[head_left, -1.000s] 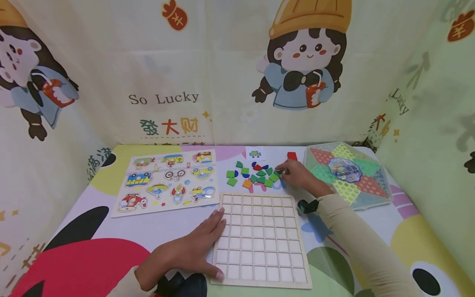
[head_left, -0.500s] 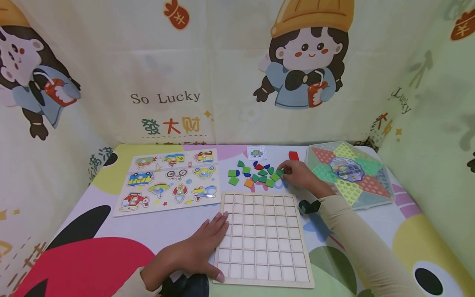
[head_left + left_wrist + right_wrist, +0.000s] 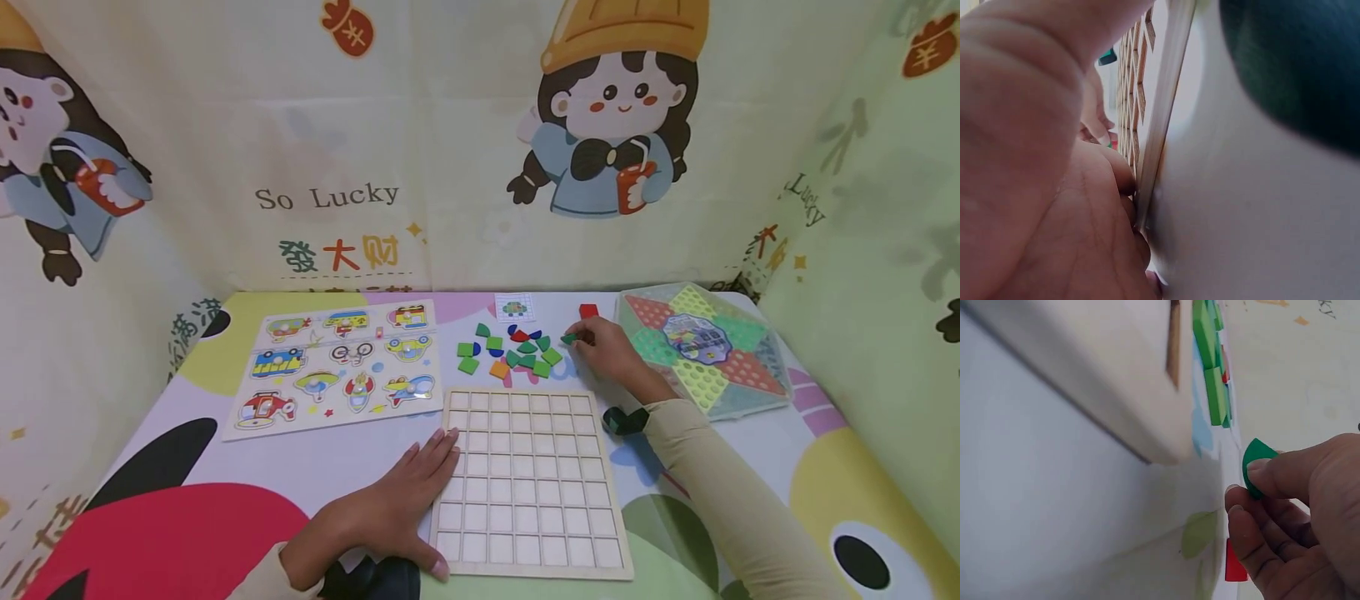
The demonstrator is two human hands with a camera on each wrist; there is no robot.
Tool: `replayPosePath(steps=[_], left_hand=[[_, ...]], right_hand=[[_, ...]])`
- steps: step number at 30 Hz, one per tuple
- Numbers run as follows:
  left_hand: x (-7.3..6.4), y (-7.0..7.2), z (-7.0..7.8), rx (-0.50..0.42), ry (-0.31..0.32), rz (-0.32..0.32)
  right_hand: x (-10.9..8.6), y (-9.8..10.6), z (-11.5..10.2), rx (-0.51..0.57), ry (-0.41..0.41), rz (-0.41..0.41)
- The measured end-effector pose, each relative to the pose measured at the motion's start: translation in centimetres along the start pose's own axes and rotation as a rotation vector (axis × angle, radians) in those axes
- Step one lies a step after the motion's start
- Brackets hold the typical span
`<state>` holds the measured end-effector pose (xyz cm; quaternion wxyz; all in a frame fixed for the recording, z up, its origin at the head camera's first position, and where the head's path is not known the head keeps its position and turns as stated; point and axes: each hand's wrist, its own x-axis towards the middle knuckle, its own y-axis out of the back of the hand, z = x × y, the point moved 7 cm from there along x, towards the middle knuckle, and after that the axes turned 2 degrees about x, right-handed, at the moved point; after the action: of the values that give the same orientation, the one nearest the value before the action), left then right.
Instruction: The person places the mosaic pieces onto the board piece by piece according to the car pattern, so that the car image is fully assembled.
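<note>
My right hand (image 3: 611, 354) pinches a dark green quarter-circle block (image 3: 1257, 451) between thumb and fingertips, just right of the loose pieces. In the right wrist view it is held up off the table. Wooden grid board (image 3: 530, 569) lies flat in front of me, its square cells bare. Along its left edge rests my left hand (image 3: 393, 508), fingers straight and thumb at the near left corner. Several green squares (image 3: 493, 342), green quarter-circles, blue half-circles, an orange square (image 3: 498, 370) and a red piece (image 3: 519, 336) are scattered beyond the board.
A small pattern card (image 3: 515, 308) lies behind the pieces, with a red block (image 3: 588, 312) to its right. At the left is a vehicle puzzle board (image 3: 330, 422). A clear box with a star-patterned lid (image 3: 705, 350) stands at the right. Printed cloth hangs behind.
My right hand has picked the green quarter-circle block away from the right end of the scattered pieces and raised it slightly. The left hand stays on the board's edge.
</note>
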<state>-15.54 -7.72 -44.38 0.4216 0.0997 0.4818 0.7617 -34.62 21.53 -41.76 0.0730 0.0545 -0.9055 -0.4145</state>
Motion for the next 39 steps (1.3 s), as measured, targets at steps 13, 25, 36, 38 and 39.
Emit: replayPosePath(steps=[13,25,36,38,39], left_hand=[[0.1,0.1,-0.1,-0.015,0.020,-0.011],[-0.1,0.2,0.1,-0.014,0.034,-0.010],[-0.1,0.2,0.1,-0.017,0.027,-0.009],[-0.1,0.2,0.1,-0.017,0.024,-0.006],[-0.1,0.2,0.1,-0.016,0.023,-0.004]], right_hand=[[-0.4,-0.1,-1.8,0.014,0.062,0.029],[-0.9,0.0,-2.6,0.083,0.008,0.136],[-1.2,-0.8,-2.8,0.150,-0.035,0.107],[-1.3,-0.8,-3.0,0.153,-0.018,0.112],[-1.4,-0.8,-3.2,0.154,-0.010,0.113]])
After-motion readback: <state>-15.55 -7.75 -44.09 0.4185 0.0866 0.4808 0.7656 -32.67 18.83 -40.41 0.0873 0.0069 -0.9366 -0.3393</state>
